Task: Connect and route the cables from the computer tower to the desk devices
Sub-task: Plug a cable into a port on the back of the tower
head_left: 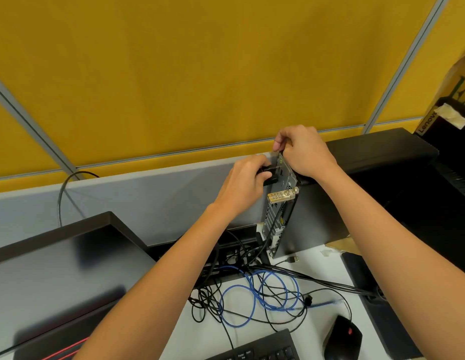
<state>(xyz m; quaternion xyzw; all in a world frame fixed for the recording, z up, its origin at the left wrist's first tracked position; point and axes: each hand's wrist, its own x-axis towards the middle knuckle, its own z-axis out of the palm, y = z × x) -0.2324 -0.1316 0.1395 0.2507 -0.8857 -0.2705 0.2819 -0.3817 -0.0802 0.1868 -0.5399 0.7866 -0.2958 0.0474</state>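
Far to the left of the tower (312,211) sits a dark monitor (57,268), tilted back, with a thin black wire (60,201) going up behind it along the gray wall (148,193). The left hand (245,183) is just left of the tower's back panel (284,178). Its fingers are curled round a black plug (269,175), and the plug touches the panel near the top. Below that hand, a gold lock (282,196) hangs on the panel. The tower stands upright on the white desk (327,271), with its back panel turned to the left. The right hand (304,152) is on the tower's top back corner. Its fingers are bent over the edge and hold the tower there, with the thumb tip poking out on the left side. In front of the tower, low on the desk, lies a messy pile of black wires (208,300) mixed with loops of a blue cable (254,300). A loose USB plug (293,259) lies on the desk close to the tower's bottom. A keyboard (262,346) is at the near edge, in front of the pile. A black mouse (343,339) with a red dot sits to the right of it. To the right of the tower, at the far edge, stands a brown box (449,100) with a word printed on it.
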